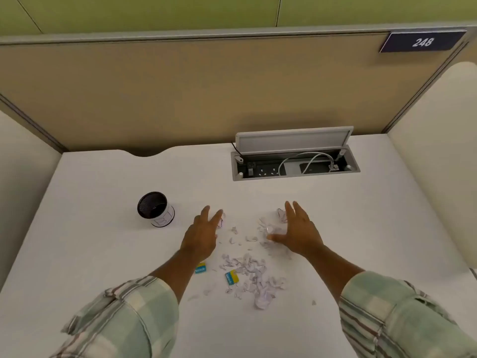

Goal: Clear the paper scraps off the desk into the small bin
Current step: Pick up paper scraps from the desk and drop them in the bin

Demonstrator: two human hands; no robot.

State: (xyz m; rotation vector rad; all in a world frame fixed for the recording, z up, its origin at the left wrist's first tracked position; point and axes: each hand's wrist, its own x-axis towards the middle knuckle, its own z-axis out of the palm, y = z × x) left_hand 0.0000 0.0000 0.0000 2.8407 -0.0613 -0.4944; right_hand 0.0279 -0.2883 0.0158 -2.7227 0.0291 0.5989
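Observation:
Several torn white paper scraps (251,272) lie scattered on the white desk (103,254), densest between and below my hands. Two blue-and-yellow scraps (231,277) lie among them, one partly under my left wrist. My left hand (204,235) rests flat on the desk left of the scraps, fingers apart, its fingertips touching a crumpled piece (221,220). To the right of the scatter, my right hand (296,232) lies with fingers spread, beside more crumpled bits (280,215). The small black mesh bin (155,209) with a white label stands upright left of my left hand.
An open cable box (294,164) with sockets and white cables is set into the desk at the back right, lid raised. Beige partition panels (180,94) close the back and sides. A sign reading 248 (422,42) hangs at the upper right.

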